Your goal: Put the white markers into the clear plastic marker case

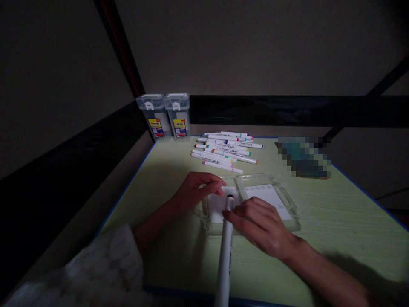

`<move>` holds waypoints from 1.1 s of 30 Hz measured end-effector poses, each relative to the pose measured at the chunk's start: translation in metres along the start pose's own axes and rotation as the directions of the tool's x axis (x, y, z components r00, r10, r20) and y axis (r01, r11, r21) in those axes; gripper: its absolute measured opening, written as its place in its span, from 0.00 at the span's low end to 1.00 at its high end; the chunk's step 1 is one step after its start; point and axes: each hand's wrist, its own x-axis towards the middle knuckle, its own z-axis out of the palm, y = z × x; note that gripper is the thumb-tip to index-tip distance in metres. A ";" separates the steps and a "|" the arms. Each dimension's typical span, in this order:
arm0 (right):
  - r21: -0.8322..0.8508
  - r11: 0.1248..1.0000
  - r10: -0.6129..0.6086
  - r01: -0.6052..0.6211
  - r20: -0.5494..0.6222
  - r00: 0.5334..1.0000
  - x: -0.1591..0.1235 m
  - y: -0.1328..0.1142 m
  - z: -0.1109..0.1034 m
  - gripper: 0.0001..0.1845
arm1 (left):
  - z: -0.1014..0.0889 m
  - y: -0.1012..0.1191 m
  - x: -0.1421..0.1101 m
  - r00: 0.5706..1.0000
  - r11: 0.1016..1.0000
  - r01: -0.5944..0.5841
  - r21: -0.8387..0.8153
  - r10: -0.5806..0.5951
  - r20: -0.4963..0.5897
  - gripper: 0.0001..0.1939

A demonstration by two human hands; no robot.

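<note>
My right hand [262,226] is closed around a white marker [226,251] with a dark end, pinched between thumb and fingers. The marker points up and away, and its near end runs off the bottom of the view. My left hand [204,187] hovers over the left half of a clear plastic case [252,232], thumb and fingers a little apart with nothing seen between them. Opened flat on the table, the case shows white sheets [265,194] inside both halves. My hands and the marker hide part of it.
Several white markers [223,149] with coloured ends lie in a loose pile beyond the case. Two clear lidded boxes [177,106] with yellow labels stand at the back left. A blurred-out flat object [303,160] rests at the right on the pale green table [345,213].
</note>
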 end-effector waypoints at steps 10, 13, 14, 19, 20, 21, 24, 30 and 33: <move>-0.106 0.964 0.253 -0.244 0.083 0.964 -0.013 0.026 -0.003 0.11 | -0.013 -0.014 0.012 0.945 0.998 0.047 0.028 -0.036 -0.326 0.08; -0.113 0.904 0.424 -0.412 0.137 0.895 -0.018 0.043 -0.007 0.10 | -0.016 -0.017 0.014 0.931 0.996 0.070 0.050 -0.047 -0.363 0.08; -0.135 0.880 0.472 -0.456 0.134 0.871 -0.019 0.049 -0.009 0.10 | -0.017 -0.019 0.015 0.929 0.995 0.072 0.074 -0.040 -0.367 0.08; -0.303 0.751 0.641 -0.587 0.119 0.758 -0.029 0.075 -0.015 0.10 | -0.020 -0.026 0.016 0.938 0.956 0.085 0.281 0.018 -0.347 0.06; -0.330 0.730 0.661 -0.598 0.119 0.741 -0.032 0.079 -0.015 0.10 | -0.020 -0.027 0.016 0.940 0.944 0.095 0.316 0.019 -0.341 0.06; -0.354 0.705 0.685 -0.615 0.114 0.720 -0.034 0.082 -0.016 0.10 | -0.020 -0.027 0.016 0.943 0.933 0.104 0.345 0.017 -0.332 0.05; -0.401 0.642 0.739 -0.653 0.097 0.667 -0.041 0.090 -0.019 0.11 | -0.019 -0.030 0.015 0.955 0.912 0.117 0.393 0.006 -0.298 0.05; -0.482 0.541 0.794 -0.690 0.021 0.608 -0.052 0.103 -0.029 0.12 | -0.017 -0.036 0.015 0.970 0.890 0.097 0.446 0.016 -0.242 0.06; -0.523 0.479 0.834 -0.705 0.022 0.551 -0.057 0.110 -0.032 0.12 | -0.016 -0.037 0.015 0.969 0.865 0.105 0.490 0.022 -0.247 0.07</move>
